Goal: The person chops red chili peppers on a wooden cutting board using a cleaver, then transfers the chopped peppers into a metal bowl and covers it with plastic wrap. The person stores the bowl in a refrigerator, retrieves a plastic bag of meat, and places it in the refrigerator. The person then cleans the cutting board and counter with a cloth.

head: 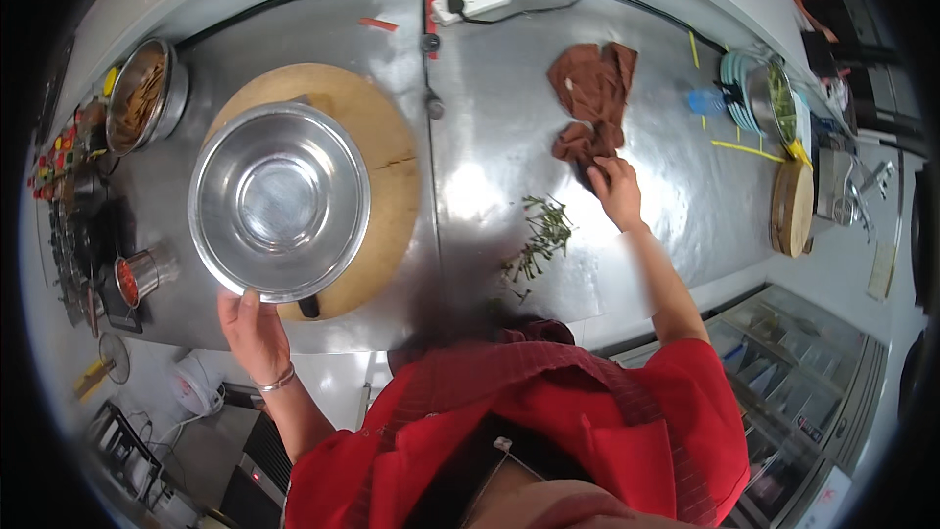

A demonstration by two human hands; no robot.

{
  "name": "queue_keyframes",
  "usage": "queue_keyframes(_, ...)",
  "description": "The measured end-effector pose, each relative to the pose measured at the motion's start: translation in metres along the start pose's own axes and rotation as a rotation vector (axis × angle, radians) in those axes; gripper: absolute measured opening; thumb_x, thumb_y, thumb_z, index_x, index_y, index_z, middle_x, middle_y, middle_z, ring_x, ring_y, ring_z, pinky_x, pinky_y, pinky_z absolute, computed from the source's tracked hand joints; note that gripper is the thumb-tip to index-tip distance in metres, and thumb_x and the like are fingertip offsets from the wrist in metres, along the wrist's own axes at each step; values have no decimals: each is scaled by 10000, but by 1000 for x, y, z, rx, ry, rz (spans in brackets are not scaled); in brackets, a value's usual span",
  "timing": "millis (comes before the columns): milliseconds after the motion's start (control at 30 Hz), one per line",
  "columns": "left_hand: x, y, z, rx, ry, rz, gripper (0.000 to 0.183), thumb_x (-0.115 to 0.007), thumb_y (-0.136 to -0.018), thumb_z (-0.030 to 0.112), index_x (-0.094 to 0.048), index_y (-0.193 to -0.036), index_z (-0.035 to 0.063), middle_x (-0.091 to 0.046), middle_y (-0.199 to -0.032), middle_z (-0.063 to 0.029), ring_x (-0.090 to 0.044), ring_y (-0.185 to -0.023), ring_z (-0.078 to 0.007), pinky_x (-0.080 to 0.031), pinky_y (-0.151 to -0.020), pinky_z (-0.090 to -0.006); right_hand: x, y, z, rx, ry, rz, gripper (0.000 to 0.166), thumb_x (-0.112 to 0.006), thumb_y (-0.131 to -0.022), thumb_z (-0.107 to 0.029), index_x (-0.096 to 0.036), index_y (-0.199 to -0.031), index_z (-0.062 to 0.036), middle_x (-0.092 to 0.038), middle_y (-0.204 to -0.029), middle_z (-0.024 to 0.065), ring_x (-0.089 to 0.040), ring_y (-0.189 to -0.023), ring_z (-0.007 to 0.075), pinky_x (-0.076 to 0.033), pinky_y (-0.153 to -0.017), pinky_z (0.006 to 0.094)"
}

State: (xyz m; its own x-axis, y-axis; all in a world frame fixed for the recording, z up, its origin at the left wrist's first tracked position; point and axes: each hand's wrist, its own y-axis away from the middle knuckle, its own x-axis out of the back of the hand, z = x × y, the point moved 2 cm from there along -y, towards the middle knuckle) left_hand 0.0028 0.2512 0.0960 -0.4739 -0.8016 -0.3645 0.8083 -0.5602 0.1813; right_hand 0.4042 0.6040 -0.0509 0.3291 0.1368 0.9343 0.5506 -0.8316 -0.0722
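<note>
My left hand (253, 338) grips the near rim of a shiny stainless steel bowl (279, 198), thumb over the edge. The bowl has nothing in it and sits over a round wooden chopping board (393, 213), hiding much of it. A black handle (309, 306) pokes out from beneath the bowl; the rest of that tool is hidden. At the right, my right hand (619, 191) grasps the near end of a crumpled brown cloth (595, 84) on the steel worktop (485, 139). Green stem trimmings (540, 235) lie scattered to the left of this hand.
A power strip (474, 1) with a plugged-in cable lies at the back. Bowls of brown pieces (143, 99) and a steel cup of red contents (138, 278) stand left. Stacked plates (734, 88), a bowl of greens (778, 99) and another round board (791, 209) are right.
</note>
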Motion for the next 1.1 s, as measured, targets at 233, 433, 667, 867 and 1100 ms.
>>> queue_keyframes(233,-40,73,-32,223,-40,-91,250,-474,-820,-5,-537,-1061,-30,-585,-1020,-88,-561,-912,-154,-464,-784,-291,-32,3,46,99,99,-17,615,-665,-741,-382,-425,-1297,-271,-372,-1316,166,-414,-1121,371,-404,-855,477)
queue_keyframes(433,-11,201,-96,397,134,106,317,-487,-738,6,-550,-1047,-25,-610,-994,-120,-591,-891,-201,-486,-796,-304,-76,18,35,213,72,-25,437,-627,-749,-258,-525,-1172,-293,-483,-1140,47,-475,-979,285,-428,-735,440)
queue_keyframes(667,35,349,-189,447,37,660,72,-575,-696,66,-537,-756,75,-565,-790,-30,-550,-760,-170,-470,-714,-361,-86,62,-9,442,-35,-89,414,-625,-716,-154,-570,-1110,-268,-489,-1030,26,-482,-914,269,-425,-699,434)
queue_keyframes(867,86,448,-240,631,-262,862,75,-556,-702,97,-536,-774,98,-470,-671,1,-499,-653,-139,-481,-590,-343,-101,89,-35,637,-130,-216,410,-613,-728,-127,-580,-1115,-259,-488,-1045,28,-472,-938,280,-417,-737,439)
queue_keyframes(1100,79,446,-349,785,-285,751,251,-575,-693,75,-550,-932,7,-544,-814,-80,-553,-735,-207,-506,-585,-335,-94,35,-31,551,-448,-46,382,-555,-771,-109,-569,-1140,-207,-535,-1058,132,-496,-987,362,-428,-837,408)
